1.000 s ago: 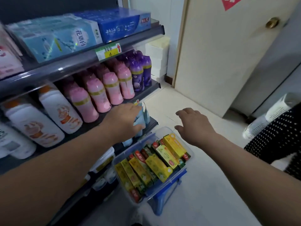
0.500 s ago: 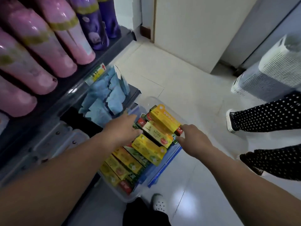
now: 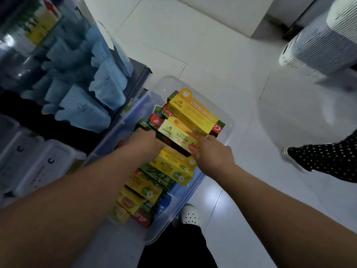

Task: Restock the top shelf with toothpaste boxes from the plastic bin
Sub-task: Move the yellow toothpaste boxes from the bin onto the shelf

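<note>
Left hand (image 3: 146, 145) and right hand (image 3: 211, 154) are gripping opposite ends of yellow toothpaste box (image 3: 176, 137); its long axis is running hand-to-hand across plastic bin (image 3: 173, 79).

Reaching forward and down with the bare left arm (image 3: 77, 200) and right arm (image 3: 280, 206), forearms converging from the lower corners. Gripping the left end of a yellow box (image 3: 178, 137) with the left hand (image 3: 146, 145), knuckles up, fingers curled under and out of sight. Pinching the box's right end with the right hand (image 3: 214, 154), back up, fingertips (image 3: 197, 149) bent onto the edge. Keeping both wrists straight, hands side by side.
</note>
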A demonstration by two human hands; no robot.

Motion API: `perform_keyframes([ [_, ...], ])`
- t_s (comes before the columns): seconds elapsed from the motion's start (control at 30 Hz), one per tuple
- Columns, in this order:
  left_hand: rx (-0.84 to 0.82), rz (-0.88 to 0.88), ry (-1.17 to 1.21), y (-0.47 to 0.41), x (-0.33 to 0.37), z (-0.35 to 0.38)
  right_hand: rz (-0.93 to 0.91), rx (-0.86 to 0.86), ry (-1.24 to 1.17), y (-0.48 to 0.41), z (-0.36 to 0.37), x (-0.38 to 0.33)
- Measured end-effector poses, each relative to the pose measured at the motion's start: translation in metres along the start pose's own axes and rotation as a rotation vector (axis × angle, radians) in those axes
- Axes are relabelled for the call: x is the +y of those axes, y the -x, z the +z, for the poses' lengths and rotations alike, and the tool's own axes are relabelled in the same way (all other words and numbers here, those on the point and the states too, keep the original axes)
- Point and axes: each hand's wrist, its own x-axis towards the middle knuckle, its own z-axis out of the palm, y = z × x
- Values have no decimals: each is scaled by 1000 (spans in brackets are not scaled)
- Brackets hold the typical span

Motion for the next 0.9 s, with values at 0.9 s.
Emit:
perform_keyframes([
  [0.9,-1,-69,639,117,-33,-105,-230,-111,-472,56,-118,-43],
])
